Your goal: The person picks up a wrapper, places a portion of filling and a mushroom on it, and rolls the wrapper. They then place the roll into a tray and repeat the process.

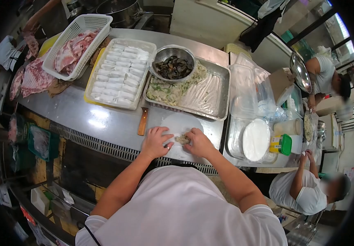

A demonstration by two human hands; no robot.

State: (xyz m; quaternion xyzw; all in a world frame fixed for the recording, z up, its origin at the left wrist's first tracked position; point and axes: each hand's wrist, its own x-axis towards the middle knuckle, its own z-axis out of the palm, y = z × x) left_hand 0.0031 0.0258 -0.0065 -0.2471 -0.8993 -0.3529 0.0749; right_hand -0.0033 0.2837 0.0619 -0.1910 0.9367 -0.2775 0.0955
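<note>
A small lump of greyish filling (182,140) sits on a thin white wrapper (181,154) on the steel table before me. My left hand (157,142) rests at the wrapper's left side, fingers spread and curved, with a ring on one finger. At the lump's right side, my right hand (197,142) has its thumb and fingers curled against the filling. Another pale round sheet (181,120) lies just beyond my hands. A wooden-handled tool (143,121) lies to the left; its far end is hidden under the tray.
Ahead are a tray of white rolls (120,74), a metal pan (225,98) of filling and a colander (172,48) of dark pieces. White round wrappers (255,139) stand right. Raw meat (76,51) fills a basket at the left. Two people work at the right; another's arm shows upper left.
</note>
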